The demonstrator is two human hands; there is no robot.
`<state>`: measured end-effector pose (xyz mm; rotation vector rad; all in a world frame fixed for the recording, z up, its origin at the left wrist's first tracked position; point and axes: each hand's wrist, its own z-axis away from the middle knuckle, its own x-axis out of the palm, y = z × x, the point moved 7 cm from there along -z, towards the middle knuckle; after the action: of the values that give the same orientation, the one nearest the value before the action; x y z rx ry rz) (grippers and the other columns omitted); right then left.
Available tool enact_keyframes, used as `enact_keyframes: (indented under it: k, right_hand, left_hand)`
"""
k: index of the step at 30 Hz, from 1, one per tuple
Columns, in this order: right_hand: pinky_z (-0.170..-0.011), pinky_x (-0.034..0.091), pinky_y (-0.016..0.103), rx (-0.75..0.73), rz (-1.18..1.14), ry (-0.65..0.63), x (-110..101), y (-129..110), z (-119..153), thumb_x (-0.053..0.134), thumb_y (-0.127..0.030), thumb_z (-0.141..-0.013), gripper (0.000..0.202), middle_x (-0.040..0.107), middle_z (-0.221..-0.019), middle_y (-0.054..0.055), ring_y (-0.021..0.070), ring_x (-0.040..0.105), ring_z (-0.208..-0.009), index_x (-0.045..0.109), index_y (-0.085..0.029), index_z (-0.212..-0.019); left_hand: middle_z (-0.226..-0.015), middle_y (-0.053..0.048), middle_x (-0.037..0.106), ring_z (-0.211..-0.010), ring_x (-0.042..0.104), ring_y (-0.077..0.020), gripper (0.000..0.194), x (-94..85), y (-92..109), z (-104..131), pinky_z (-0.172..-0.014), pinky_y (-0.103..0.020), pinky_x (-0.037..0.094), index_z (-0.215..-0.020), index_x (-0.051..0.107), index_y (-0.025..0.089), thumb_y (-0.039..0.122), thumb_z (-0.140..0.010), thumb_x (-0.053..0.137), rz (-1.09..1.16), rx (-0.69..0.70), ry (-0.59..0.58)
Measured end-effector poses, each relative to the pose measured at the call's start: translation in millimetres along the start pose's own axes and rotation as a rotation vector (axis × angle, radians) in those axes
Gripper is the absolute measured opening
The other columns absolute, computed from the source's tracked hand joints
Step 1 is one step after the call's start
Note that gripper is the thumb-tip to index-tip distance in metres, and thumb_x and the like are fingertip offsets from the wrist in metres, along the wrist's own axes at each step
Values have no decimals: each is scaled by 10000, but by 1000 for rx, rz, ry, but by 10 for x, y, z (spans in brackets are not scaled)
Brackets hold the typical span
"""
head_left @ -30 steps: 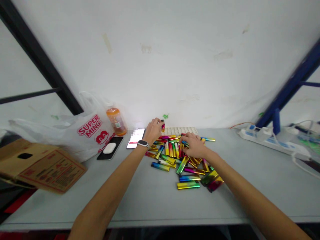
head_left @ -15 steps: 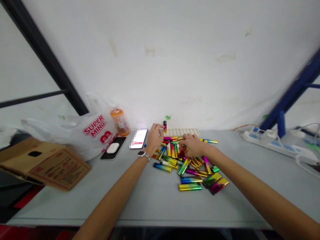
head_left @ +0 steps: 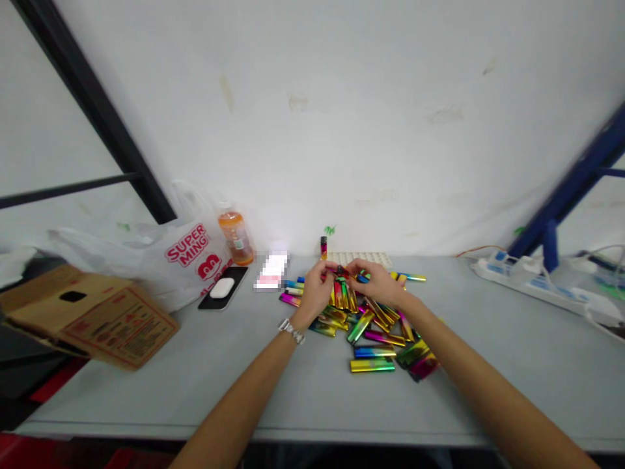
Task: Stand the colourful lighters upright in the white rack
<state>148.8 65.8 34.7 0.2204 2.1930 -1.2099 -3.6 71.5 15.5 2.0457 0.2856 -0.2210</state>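
Above a loose pile of shiny two-tone lighters (head_left: 372,366), my two hands are close together with fingertips nearly meeting. My left hand (head_left: 316,290), a metal-band watch at its wrist, pinches a reddish lighter (head_left: 336,270) at the pile's far side. My right hand (head_left: 375,281) has its fingers closed at the other side of it, on a lighter too; the fingers partly hide what they grip. Behind the hands is a white gridded tray (head_left: 361,258). One lighter (head_left: 323,247) stands upright at the tray's left end.
Left of the pile lie a blurred-out phone (head_left: 271,272) and a black phone (head_left: 208,302) with a white case (head_left: 222,288) on it. An orange drink bottle (head_left: 235,236), a plastic bag (head_left: 156,260) and an open cardboard box (head_left: 117,326) stand further left. At right is a power strip (head_left: 537,281).
My left hand has come away from the upright lighter, moving right and nearer to me. My right hand has lifted a little from the pile; the hands now meet around a lighter.
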Motion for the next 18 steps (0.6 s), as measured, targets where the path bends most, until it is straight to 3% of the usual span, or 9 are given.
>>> enact_keyframes:
  k: [3,9,14,18]
  right_hand:
    - [-842,487,336,9,-178,91,71,-42,42,575,-354,-881,266,727,-974,49,200,649,-900,679,-185,-1058]
    - [-860,503,358,36,-288,137,162,-138,121,513,-411,-927,354,740,-1004,48,231,665,-944,693,-199,-1147]
    - [-846,511,373,46,-253,130,178,-158,213,510,-428,-925,362,746,-981,43,252,662,-952,714,-201,-1119]
    - [-916,484,382,53,-170,174,109,-144,268,550,-411,-908,317,745,-1035,48,252,663,-1007,731,-210,-1072]
  left_hand:
    - [-948,-61,709,-844,659,-159,128,-6,3,64,-727,-266,526,-944,648,168,202,-879,542,88,-26,-38]
    - [-1069,-93,671,-917,645,-177,322,13,155,103,-725,-261,527,-1089,640,179,425,-882,609,148,-1,9]
    - [-989,-75,633,-912,608,-180,290,130,236,108,-761,-267,513,-929,649,171,455,-886,609,41,85,51]
    - [-1017,-72,657,-970,624,-189,284,182,230,130,-849,-291,512,-997,630,180,444,-929,551,162,61,6]
